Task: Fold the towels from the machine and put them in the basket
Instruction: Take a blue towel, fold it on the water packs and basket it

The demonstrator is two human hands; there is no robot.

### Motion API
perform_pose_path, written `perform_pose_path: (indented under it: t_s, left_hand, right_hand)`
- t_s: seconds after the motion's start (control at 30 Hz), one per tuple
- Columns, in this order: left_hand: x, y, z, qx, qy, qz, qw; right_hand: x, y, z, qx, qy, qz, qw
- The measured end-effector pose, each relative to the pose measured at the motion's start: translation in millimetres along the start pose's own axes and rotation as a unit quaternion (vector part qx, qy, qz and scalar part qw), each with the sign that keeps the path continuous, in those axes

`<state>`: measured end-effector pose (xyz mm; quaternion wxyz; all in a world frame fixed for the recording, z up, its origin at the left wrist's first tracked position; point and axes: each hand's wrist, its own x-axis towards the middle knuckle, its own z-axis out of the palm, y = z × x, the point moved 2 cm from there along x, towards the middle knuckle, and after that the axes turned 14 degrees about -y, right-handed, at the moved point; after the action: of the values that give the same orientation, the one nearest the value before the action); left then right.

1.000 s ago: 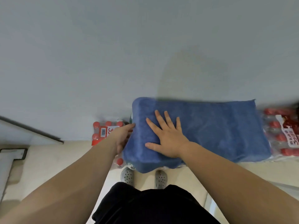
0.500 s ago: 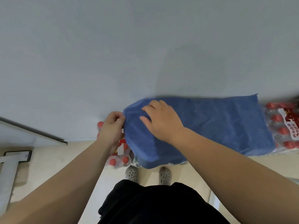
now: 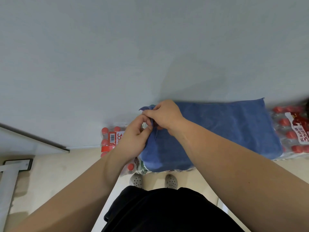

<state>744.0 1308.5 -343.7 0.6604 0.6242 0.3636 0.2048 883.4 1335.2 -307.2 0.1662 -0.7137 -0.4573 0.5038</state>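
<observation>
A blue towel (image 3: 225, 129) lies spread over shrink-wrapped packs of bottles against the wall, right of centre. Both hands meet at its left end, which is lifted off the packs. My left hand (image 3: 133, 138) pinches the towel's left edge between thumb and fingers. My right hand (image 3: 163, 116) grips the upper left corner, and a small flap of blue cloth sticks out above its knuckles. No basket and no machine appear in the view.
Packs of red-capped bottles (image 3: 110, 139) stand left of the towel and more of them (image 3: 294, 131) at the right edge. A grey wall (image 3: 150, 47) fills the upper half. My feet in grey perforated shoes (image 3: 137, 180) stand on a beige floor. A white and grey object (image 3: 15, 166) lies at left.
My right hand went from lying flat on the towel to gripping its left corner. My left hand closed in on the edge, and the left end rose off the packs.
</observation>
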Motion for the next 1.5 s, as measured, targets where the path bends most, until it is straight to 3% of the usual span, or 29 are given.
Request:
perform_pose_path:
  t_s: [0.1, 0.23, 0.33, 0.53, 0.7, 0.9, 1.07, 1.5]
  left_hand:
    - [2.5, -6.3, 5.7, -0.003, 0.001, -0.011, 1.0]
    - [-5.5, -20.1, 5.3, 0.054, 0.08, -0.049, 0.994]
    - [-16.8, -37.6, 2.4, 0.107, 0.022, -0.102, 0.989]
    - [-37.8, -56.9, -6.0, 0.008, -0.061, -0.19, 0.98]
    - [-59.0, -48.4, -12.8, -0.07, -0.147, -0.175, 0.971]
    - [-77.7, -68.3, -21.9, -0.09, -0.066, -0.19, 0.975]
    - [-81.5, -66.0, -12.7, -0.095, -0.01, -0.202, 0.975]
    - [-49.9, 8.5, 64.9, -0.074, -0.03, -0.146, 0.986]
  right_hand:
    - [1.8, 11.5, -5.8, 0.03, 0.001, 0.028, 0.999]
    - [3.6, 20.6, -16.5, 0.179, 0.021, 0.026, 0.983]
    - [4.7, 24.4, -26.3, 0.256, 0.018, 0.032, 0.966]
    - [15.4, 24.8, -27.3, 0.167, 0.012, 0.032, 0.985]
    - [28.5, 1.1, -5.9, 0.204, 0.031, -0.015, 0.978]
    - [43.7, -10.8, 26.6, 0.253, -0.028, 0.012, 0.967]
    - [56.8, -9.1, 29.2, 0.253, -0.032, 0.009, 0.967]
    - [40.8, 47.8, -79.7, 0.232, -0.001, -0.052, 0.971]
